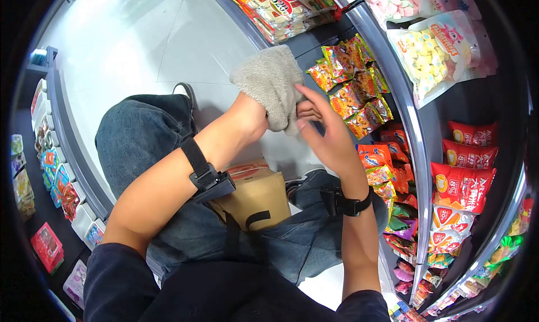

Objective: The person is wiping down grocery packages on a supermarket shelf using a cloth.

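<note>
A grey-beige towelling cloth covers most of my left hand, whose fingers are hidden beneath it. The cloth stays draped and bunched on that hand, above the floor beside the shelf. My right hand is at the cloth's right edge. Its index finger is stretched out and touches the fabric; the other fingers are loosely bent and the thumb stands apart. Small orange and yellow snack packets lie on the lower shelf just beyond my right hand.
A cardboard box sits between my bent legs. Shelves with a grey metal edge hold red bags and a clear bag of yellow sweets to the right. Another shelf with packets runs along the left. Large snack bags lie ahead.
</note>
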Motion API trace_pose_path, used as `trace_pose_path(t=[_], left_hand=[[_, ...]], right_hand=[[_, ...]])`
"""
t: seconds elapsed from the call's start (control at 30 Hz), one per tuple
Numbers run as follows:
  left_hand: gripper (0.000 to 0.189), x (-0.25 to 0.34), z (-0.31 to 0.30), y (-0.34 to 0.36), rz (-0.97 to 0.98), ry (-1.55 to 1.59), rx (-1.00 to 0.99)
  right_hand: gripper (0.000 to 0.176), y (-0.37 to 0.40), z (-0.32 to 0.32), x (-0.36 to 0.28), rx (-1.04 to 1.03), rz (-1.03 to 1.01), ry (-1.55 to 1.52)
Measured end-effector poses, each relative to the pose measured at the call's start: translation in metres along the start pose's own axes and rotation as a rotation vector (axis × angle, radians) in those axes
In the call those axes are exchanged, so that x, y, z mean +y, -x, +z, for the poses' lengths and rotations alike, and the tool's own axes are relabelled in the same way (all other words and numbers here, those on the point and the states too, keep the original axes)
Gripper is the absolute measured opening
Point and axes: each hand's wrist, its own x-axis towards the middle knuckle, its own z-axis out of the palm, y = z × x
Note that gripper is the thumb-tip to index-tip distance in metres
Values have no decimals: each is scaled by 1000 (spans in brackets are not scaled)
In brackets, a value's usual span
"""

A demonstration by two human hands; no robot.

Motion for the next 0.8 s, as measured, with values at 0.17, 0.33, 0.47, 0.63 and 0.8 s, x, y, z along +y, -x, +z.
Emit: trace_pose_path(t=[0.17, 0.33, 0.47, 0.63, 0.8], left_hand=[[32, 0, 8, 3, 39, 74, 61], [28, 7, 17, 3, 88, -2, 138], [26, 15, 23, -6, 99, -32, 140], [24, 18, 25, -14, 75, -57, 144], [21, 19, 20, -16, 31, -64, 156]], right_hand=[[41, -19, -40, 51, 184, 180, -73], [34, -54, -91, 120, 319, 416, -115], [35, -90, -109, 149, 410, 604, -132], [48, -131, -123, 220, 512, 856, -144], [42, -142, -124, 268, 761, 889, -351]])
